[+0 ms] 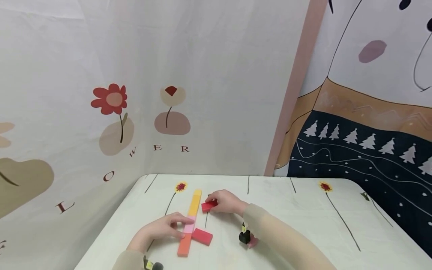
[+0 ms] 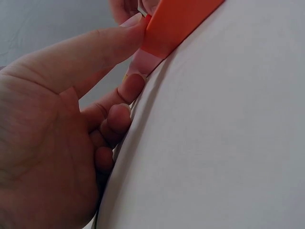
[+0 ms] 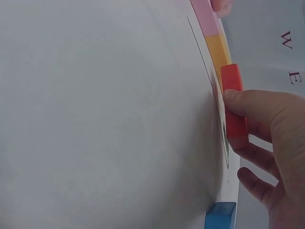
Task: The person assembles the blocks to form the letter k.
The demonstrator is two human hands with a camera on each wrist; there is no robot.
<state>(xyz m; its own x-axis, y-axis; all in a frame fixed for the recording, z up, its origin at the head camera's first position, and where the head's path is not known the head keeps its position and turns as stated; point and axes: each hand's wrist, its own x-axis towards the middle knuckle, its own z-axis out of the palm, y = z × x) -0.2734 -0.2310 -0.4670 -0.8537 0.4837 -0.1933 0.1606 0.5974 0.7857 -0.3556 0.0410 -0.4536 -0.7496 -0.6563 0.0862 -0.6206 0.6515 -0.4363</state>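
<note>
A row of flat blocks lies on the table: yellow [image 1: 195, 204] at the far end, pink [image 1: 188, 228] in the middle, orange [image 1: 184, 245] nearest. Against its right side a red block [image 1: 202, 237] lies at a slant. My left hand [image 1: 167, 226] pinches the row at the pink block, index finger across it and thumb by its joint with the orange block. My right hand [image 1: 227, 202] holds a second red block [image 3: 233, 102] between thumb and fingers, just right of the yellow block. In the right wrist view this red block overlaps the yellow block [image 3: 218, 52].
A blue block [image 3: 220, 217] stands near my right hand in the right wrist view. The white table [image 1: 287, 213] has printed flowers and long stems. Behind it hang a pale flower-printed cloth [image 1: 219, 93] and a dark tree-patterned one [image 1: 337, 157].
</note>
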